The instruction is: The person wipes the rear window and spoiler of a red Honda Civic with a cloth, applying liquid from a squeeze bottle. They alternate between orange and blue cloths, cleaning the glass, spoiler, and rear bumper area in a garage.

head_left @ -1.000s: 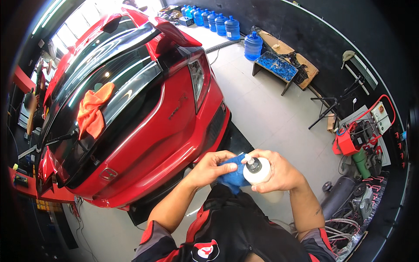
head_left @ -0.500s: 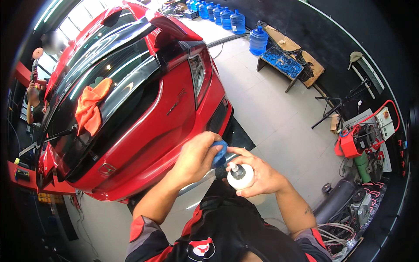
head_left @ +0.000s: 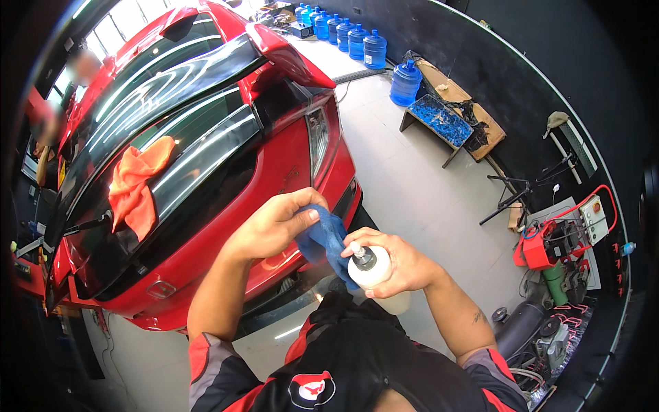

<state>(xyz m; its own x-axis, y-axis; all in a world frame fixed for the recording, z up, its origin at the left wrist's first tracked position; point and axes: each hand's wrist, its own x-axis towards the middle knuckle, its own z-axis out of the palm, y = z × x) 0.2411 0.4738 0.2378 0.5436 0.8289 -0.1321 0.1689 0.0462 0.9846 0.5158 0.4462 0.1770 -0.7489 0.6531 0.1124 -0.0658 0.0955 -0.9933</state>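
Observation:
Between my hands hangs a blue cloth. My left hand pinches its upper edge, thumb on top. My right hand is wrapped round a white bottle with a black cap and a pale nozzle. The fingers of that hand also reach the cloth's right edge; whether they grip it I cannot tell. Just beyond my hands stands the rear of a red car. An orange cloth lies crumpled on its dark rear window, by the wiper.
Large blue water jugs line the back, with one more jug near a low blue-topped bench. At right are a black stand, a red machine and a dark cylinder. Another person stands beyond the car's left side.
The blue cloth, bunched up before, now hangs unfolded. My left hand has moved left and slightly up with its edge. The bottle has shifted slightly left and up.

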